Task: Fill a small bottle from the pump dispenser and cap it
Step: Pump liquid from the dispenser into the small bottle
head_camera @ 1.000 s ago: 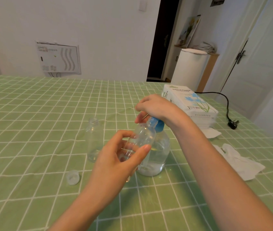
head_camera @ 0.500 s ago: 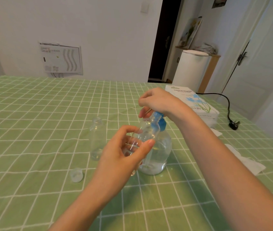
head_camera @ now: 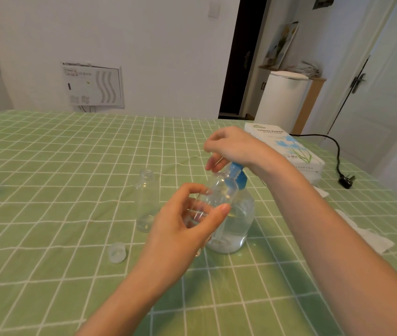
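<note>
My left hand (head_camera: 183, 229) grips a small clear bottle (head_camera: 219, 195), tilted with its mouth up under the blue pump head (head_camera: 237, 177). The pump sits on a round clear dispenser (head_camera: 236, 221) part full of clear liquid, standing on the green checked tablecloth (head_camera: 59, 180). My right hand (head_camera: 231, 146) rests on top of the pump head with its fingers curled over it. A second small clear bottle (head_camera: 145, 200) stands uncapped to the left. A small clear cap (head_camera: 117, 252) lies on the cloth in front of that bottle.
A white tissue paper pack (head_camera: 287, 146) lies at the right back. Crumpled white tissue (head_camera: 367, 235) lies to the right of my right forearm. A black cable with plug (head_camera: 345, 181) runs along the table's right edge.
My right hand has stayed on the pump head, rising slightly. The left hand keeps the small bottle under the nozzle. The camera has tilted a little.
</note>
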Motion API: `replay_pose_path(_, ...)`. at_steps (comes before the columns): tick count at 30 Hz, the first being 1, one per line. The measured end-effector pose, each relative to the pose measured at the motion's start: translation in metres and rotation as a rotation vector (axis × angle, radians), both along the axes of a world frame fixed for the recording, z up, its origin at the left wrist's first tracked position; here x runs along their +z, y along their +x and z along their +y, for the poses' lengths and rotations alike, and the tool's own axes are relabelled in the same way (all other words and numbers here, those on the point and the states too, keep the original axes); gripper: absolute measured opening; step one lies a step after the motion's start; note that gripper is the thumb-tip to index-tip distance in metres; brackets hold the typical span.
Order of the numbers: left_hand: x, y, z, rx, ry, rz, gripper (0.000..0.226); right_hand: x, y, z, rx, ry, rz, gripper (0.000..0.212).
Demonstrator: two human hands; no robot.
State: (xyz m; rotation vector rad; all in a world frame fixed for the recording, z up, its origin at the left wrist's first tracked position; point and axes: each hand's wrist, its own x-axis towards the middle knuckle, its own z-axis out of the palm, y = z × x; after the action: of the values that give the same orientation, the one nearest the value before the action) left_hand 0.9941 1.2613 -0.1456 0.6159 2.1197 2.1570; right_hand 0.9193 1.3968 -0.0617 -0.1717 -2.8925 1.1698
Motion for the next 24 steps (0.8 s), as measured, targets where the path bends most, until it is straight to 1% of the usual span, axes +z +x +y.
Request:
replay_pose_path(2, 0.001, 0.0, 0.001, 0.004, 0.009, 0.006, 0.039, 0.003, -0.001, -0.001, 0.014, 0.036, 0.006, 0.027)
replay_pose_path(5, 0.002, 0.0, 0.001, 0.007, 0.018, 0.004, 0.04, 0.002, -0.003, 0.001, 0.009, 0.045, -0.009, 0.038)
replay_pose_path(10, 0.0, 0.001, 0.0, -0.003, 0.014, -0.01, 0.039, -0.004, -0.004, 0.003, -0.008, 0.019, -0.024, 0.038)
replay_pose_path(15, -0.002, 0.001, -0.001, -0.006, 0.004, -0.02, 0.041, -0.012, -0.003, 0.003, -0.002, -0.021, -0.047, 0.026)
replay_pose_path(19, 0.0, 0.002, 0.0, -0.013, 0.011, -0.021, 0.042, -0.005, -0.001, 0.002, 0.007, 0.034, -0.02, 0.015)
replay_pose_path(24, 0.005, 0.002, 0.003, -0.009, 0.043, -0.023, 0.037, 0.003, 0.0, 0.001, 0.013, 0.057, 0.012, 0.018)
